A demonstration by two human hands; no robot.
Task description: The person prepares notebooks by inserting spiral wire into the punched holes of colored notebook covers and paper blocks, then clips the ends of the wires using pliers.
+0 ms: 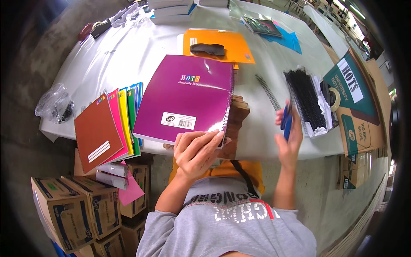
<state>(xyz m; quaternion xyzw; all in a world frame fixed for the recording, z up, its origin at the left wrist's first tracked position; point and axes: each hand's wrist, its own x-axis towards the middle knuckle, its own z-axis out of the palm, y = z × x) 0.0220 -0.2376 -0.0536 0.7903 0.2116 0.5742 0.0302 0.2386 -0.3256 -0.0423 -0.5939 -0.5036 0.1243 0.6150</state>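
A purple spiral notebook (184,96) lies at a slant before me, label side up, its coil running down the right edge. My left hand (195,152) is closed on its lower right corner, fingertips pressed together by the end of the coil. To the right, apart from the notebook, my right hand (290,132) holds blue-handled pliers (287,122), their dark head pointing away from me; the hand is slightly blurred. A loose dark coil (268,92) lies just beyond that hand. Under the notebook's right side, a brown wooden block (237,115) shows.
Fanned coloured notebooks (98,132) lie at the table's left edge. An orange cover stack (235,45) bears a dark object (207,50). Bundled black coils (306,100) and a tape roll (334,98) lie right, beside a green-and-brown carton (359,111). Cartons (64,210) stand below left.
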